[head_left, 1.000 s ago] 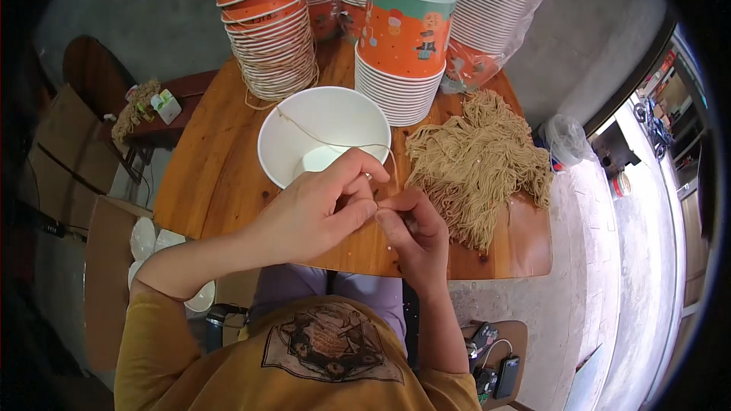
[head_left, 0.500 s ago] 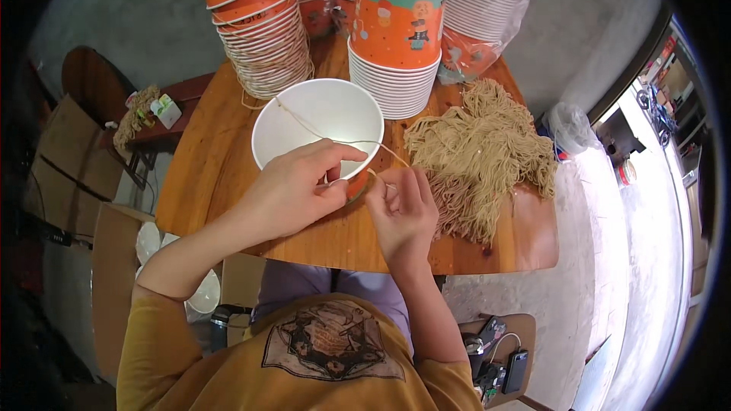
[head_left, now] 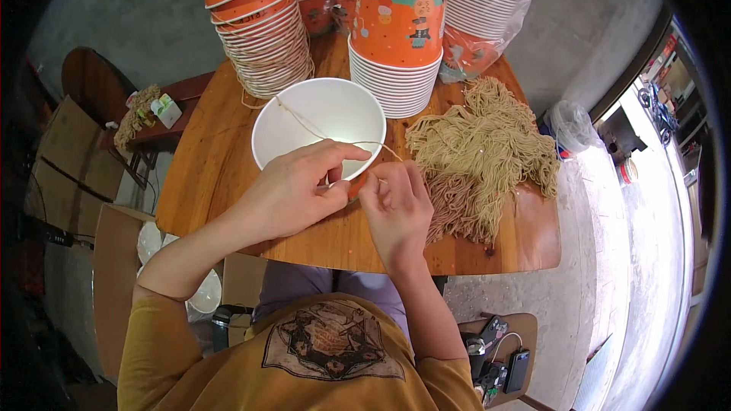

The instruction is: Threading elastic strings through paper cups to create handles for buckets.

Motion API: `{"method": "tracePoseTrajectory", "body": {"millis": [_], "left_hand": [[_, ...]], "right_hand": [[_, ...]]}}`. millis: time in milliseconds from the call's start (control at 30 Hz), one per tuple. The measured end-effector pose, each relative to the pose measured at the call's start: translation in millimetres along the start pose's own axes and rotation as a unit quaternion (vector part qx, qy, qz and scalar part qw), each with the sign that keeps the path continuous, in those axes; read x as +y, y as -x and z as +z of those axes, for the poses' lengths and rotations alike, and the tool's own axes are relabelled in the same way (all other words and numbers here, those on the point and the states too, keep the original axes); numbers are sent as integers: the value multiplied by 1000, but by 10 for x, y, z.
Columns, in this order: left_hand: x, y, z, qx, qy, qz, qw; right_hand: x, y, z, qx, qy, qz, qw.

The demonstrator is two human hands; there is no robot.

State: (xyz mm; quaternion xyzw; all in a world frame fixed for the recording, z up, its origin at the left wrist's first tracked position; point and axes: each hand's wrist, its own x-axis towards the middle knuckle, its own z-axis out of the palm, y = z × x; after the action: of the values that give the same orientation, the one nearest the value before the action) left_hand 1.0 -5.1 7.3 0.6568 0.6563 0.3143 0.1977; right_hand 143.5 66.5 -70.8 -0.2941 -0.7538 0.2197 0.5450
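A white-lined paper bucket (head_left: 293, 133) lies tipped with its mouth up and toward me, a bit of orange outer wall showing near my fingers. My left hand (head_left: 285, 186) grips its near right rim, thumb outside and forefinger over the edge. A thin beige cord (head_left: 388, 149) is attached at the far left rim, crosses the mouth and passes beside my left forefinger. Close by on the right, my right hand (head_left: 400, 213) pinches the cord at the bucket's side; its fingertips partly hide the cord's end.
A heap of cut beige cords (head_left: 483, 156) lies on the wooden table (head_left: 495, 257) to the right. Behind the bucket stand a stack of orange buckets with cords (head_left: 266, 49), another upside-down stack (head_left: 396, 80), and more in plastic wrap (head_left: 487, 7). A cardboard box (head_left: 114, 281) stands lower left.
My right hand has shifted slightly left and up, its fingertips now closer to the bucket's rim and my left hand. The left hand keeps its hold.
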Motion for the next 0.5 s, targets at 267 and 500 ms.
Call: {"method": "tracePoseTrajectory", "body": {"millis": [267, 500], "left_hand": [[-141, -284, -125, -112, 74, -51, 990], [-71, -340, -122, -115, -17, -28, 993]], "right_hand": [[2, -20, 27, 6, 25, -10, 1000], [-56, -83, -124, -46, -20, 51, 997]]}}
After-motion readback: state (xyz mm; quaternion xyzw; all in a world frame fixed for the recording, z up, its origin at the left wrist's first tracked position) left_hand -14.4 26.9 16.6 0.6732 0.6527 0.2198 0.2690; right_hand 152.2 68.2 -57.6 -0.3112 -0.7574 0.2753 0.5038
